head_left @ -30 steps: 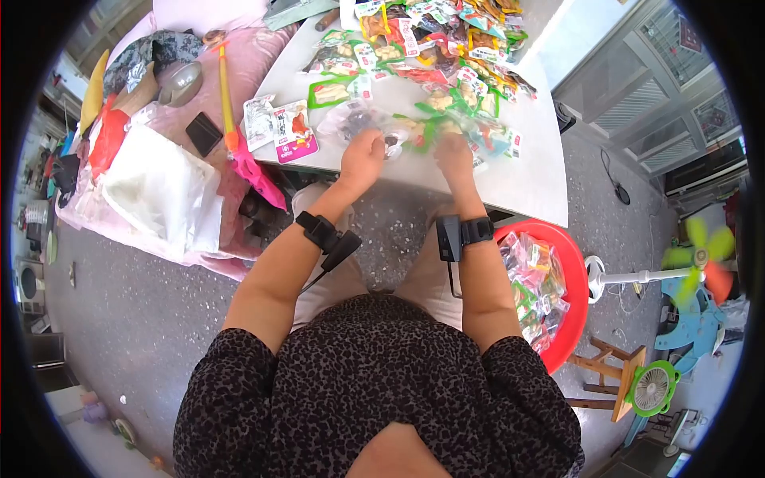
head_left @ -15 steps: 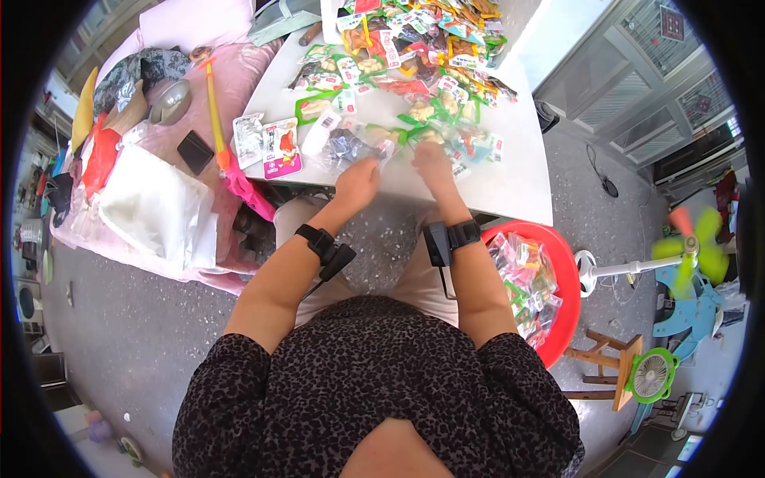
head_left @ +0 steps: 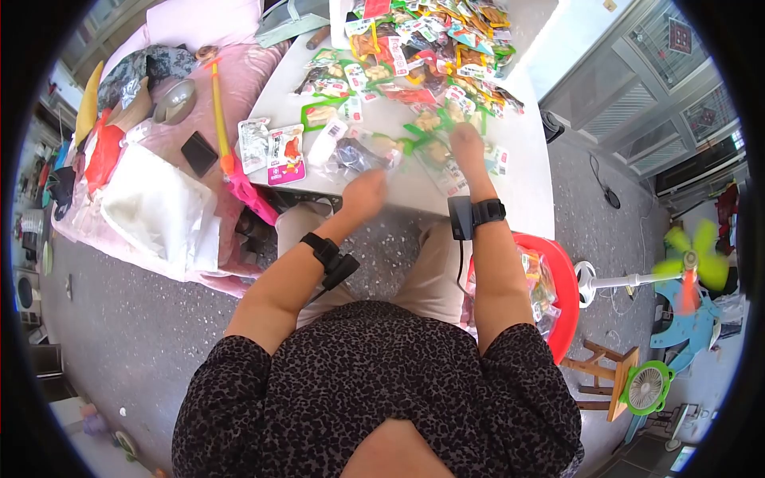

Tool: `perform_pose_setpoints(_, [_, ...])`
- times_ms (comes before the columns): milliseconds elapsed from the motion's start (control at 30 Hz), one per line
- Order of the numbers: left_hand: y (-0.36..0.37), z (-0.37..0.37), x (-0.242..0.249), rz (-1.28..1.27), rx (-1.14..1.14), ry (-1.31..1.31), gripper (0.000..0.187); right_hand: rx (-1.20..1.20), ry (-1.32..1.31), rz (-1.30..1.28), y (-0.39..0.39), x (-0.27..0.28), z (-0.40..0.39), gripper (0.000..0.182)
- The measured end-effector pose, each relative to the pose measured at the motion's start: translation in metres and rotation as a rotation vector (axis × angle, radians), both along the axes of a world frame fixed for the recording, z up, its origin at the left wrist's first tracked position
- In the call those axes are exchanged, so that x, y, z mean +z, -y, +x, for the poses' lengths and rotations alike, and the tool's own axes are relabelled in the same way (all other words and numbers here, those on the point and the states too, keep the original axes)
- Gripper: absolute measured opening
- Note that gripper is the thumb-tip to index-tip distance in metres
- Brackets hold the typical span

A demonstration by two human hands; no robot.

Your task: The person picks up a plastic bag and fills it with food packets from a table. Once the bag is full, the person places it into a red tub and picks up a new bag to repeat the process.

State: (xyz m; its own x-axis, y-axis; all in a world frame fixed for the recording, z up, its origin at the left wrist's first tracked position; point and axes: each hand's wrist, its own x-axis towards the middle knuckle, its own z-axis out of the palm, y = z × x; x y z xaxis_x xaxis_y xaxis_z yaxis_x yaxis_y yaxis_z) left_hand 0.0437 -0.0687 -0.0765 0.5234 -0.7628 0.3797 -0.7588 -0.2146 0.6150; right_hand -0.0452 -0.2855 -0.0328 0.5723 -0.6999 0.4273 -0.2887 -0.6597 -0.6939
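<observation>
My left hand point(head_left: 365, 195) is at the front edge of the white table point(head_left: 532, 183), its fingers curled at a clear plastic bag point(head_left: 357, 154) with dark contents. Farther right, my right hand point(head_left: 468, 147) is closed over a green-edged clear packet point(head_left: 437, 156); what its fingers pinch is too small to make out. Between and beyond the hands lie more green-edged packets. A silver pouch point(head_left: 254, 145) and a white-and-pink pouch point(head_left: 285, 156) lie to the left.
Many colourful snack packets point(head_left: 430, 48) are heaped at the back. Below the right edge, a red tub point(head_left: 567, 295) holds packets. A pink-covered bed point(head_left: 239, 72) is at left, with an umbrella point(head_left: 217, 119). A fan point(head_left: 690, 263) and a wooden stool point(head_left: 617, 382) stand right.
My right hand has moved right and slightly away from me, over the green-edged packets. My left hand has shifted a little toward me, and the view has shifted slightly.
</observation>
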Motion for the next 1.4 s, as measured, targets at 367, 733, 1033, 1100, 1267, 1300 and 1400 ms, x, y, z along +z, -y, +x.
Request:
perform_pose_setpoints(367, [0.001,0.002,-0.004,0.084,0.011,-0.018,0.014,0.025,-0.441,-0.182,-0.011,-0.025,0.044,0.035])
perform_pose_setpoints(733, [0.01,0.077,0.077,0.021,-0.038,-0.079,0.027,0.041,-0.144,-0.197,-0.026,-0.032,0.016,0.03])
perform_pose_setpoints(1033, [0.015,0.22,0.046,0.364,0.386,0.242,0.034,0.055,-0.134,-0.3,-0.03,-0.064,-0.004,0.027])
perform_pose_setpoints(1100, [0.018,0.227,0.046,0.473,0.396,0.211,0.037,0.009,-0.232,-0.332,-0.033,-0.067,-0.006,0.026])
perform_pose_setpoints(1267, [0.028,0.243,0.024,0.546,0.414,0.397,0.033,-0.01,-0.19,-0.414,-0.045,-0.056,-0.007,0.024])
perform_pose_setpoints(1300, [0.03,0.244,0.021,0.561,0.402,0.462,0.032,-0.014,-0.161,-0.434,-0.047,-0.054,-0.007,0.023])
perform_pose_setpoints(1400, [0.036,0.249,0.019,0.59,0.378,0.53,0.028,-0.012,-0.116,-0.443,-0.049,-0.053,-0.007,0.023])
